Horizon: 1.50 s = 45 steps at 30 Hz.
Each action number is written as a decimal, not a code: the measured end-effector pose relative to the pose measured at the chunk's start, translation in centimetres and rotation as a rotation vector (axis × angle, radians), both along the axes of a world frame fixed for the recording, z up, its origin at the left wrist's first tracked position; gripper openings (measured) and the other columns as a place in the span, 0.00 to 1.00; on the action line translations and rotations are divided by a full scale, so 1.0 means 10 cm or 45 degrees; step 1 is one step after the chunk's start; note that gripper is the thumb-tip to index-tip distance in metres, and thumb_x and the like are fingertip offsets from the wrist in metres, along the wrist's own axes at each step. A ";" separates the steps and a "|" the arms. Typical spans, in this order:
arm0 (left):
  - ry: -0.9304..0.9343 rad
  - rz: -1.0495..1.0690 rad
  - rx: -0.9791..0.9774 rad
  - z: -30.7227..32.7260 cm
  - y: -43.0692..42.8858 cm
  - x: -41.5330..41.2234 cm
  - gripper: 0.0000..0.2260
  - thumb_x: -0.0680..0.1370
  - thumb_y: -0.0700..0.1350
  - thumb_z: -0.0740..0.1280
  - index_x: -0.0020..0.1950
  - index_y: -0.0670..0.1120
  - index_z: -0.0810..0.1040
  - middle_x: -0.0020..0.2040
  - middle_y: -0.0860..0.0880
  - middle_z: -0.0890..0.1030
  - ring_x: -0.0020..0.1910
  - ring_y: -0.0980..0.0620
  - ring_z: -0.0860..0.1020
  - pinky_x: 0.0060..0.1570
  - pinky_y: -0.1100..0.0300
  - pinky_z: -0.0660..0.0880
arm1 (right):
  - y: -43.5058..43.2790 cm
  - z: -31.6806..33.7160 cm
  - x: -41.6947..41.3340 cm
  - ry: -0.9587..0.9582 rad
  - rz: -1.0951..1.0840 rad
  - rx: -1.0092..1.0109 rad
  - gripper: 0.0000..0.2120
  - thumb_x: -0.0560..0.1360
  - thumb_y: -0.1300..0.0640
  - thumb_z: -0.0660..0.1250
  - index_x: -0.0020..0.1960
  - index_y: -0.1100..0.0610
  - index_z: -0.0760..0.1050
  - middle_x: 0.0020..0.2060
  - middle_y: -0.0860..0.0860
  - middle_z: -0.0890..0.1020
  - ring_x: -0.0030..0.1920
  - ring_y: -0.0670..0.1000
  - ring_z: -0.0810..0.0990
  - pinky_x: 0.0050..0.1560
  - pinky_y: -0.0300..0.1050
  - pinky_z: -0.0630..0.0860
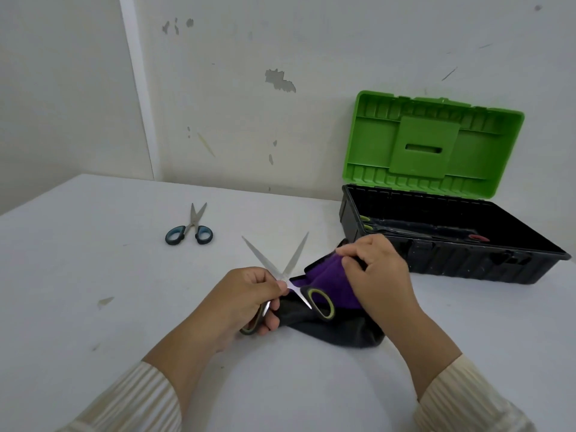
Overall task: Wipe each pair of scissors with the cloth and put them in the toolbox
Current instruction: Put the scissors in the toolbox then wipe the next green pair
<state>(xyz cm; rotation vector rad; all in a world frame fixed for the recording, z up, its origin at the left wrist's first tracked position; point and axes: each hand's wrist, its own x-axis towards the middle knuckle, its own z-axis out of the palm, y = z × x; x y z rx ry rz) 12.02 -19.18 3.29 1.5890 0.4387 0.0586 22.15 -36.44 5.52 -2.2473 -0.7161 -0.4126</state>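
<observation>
My left hand [249,294] grips a pair of green-handled scissors [291,266] near the pivot, blades spread wide and pointing away from me. One handle loop lies on the purple and dark grey cloth [330,307], the other sits in my left palm. My right hand [374,269] pinches the purple cloth just right of the scissors. A second pair, with blue handles [190,232], lies on the table at the left, blades slightly apart. The toolbox [452,263] stands at the right with its green lid [433,141] up; scissors with green and red handles lie inside.
A white table [93,291] runs to a scuffed white wall behind. The toolbox's black base sits close to the wall at the table's right side. Small marks dot the tabletop at the left.
</observation>
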 end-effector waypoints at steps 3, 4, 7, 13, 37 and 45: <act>0.012 -0.024 0.023 -0.02 -0.05 0.01 0.10 0.76 0.43 0.67 0.35 0.42 0.77 0.28 0.41 0.78 0.25 0.45 0.73 0.26 0.61 0.67 | 0.13 -0.03 -0.18 -0.149 0.233 -0.021 0.12 0.71 0.64 0.66 0.54 0.57 0.78 0.46 0.50 0.78 0.46 0.39 0.71 0.49 0.17 0.61; 0.015 -0.022 0.035 -0.03 -0.07 0.02 0.10 0.76 0.43 0.67 0.35 0.42 0.77 0.28 0.41 0.77 0.24 0.46 0.72 0.26 0.62 0.67 | 0.20 -0.07 -0.25 -0.164 0.336 -0.089 0.12 0.72 0.62 0.65 0.55 0.57 0.77 0.47 0.51 0.78 0.47 0.41 0.72 0.50 0.20 0.62; -0.011 -0.012 0.133 -0.03 -0.12 0.01 0.12 0.76 0.42 0.67 0.32 0.43 0.75 0.23 0.43 0.74 0.19 0.49 0.68 0.24 0.64 0.63 | 0.33 -0.13 -0.28 -0.101 0.431 -0.278 0.11 0.77 0.59 0.60 0.55 0.58 0.78 0.50 0.55 0.77 0.48 0.51 0.75 0.48 0.37 0.69; -0.033 -0.009 0.206 -0.02 -0.16 0.00 0.13 0.75 0.42 0.66 0.30 0.44 0.74 0.20 0.46 0.72 0.18 0.51 0.65 0.23 0.64 0.60 | 0.30 -0.22 -0.26 -0.191 0.397 -0.186 0.09 0.71 0.62 0.64 0.47 0.58 0.82 0.40 0.54 0.78 0.36 0.51 0.78 0.36 0.37 0.74; -0.068 -0.102 0.180 0.02 -0.09 -0.02 0.17 0.75 0.42 0.68 0.25 0.47 0.72 0.29 0.37 0.75 0.18 0.52 0.66 0.22 0.65 0.59 | -0.01 -0.04 0.08 0.136 -0.091 0.479 0.10 0.74 0.60 0.66 0.46 0.45 0.79 0.46 0.46 0.80 0.47 0.43 0.77 0.52 0.31 0.71; -0.074 -0.068 0.183 0.03 -0.08 -0.02 0.15 0.75 0.41 0.67 0.28 0.44 0.73 0.21 0.43 0.71 0.17 0.50 0.65 0.23 0.63 0.61 | 0.20 -0.18 -0.23 -0.069 0.404 -0.051 0.06 0.72 0.62 0.67 0.47 0.55 0.79 0.42 0.47 0.76 0.44 0.38 0.73 0.46 0.25 0.67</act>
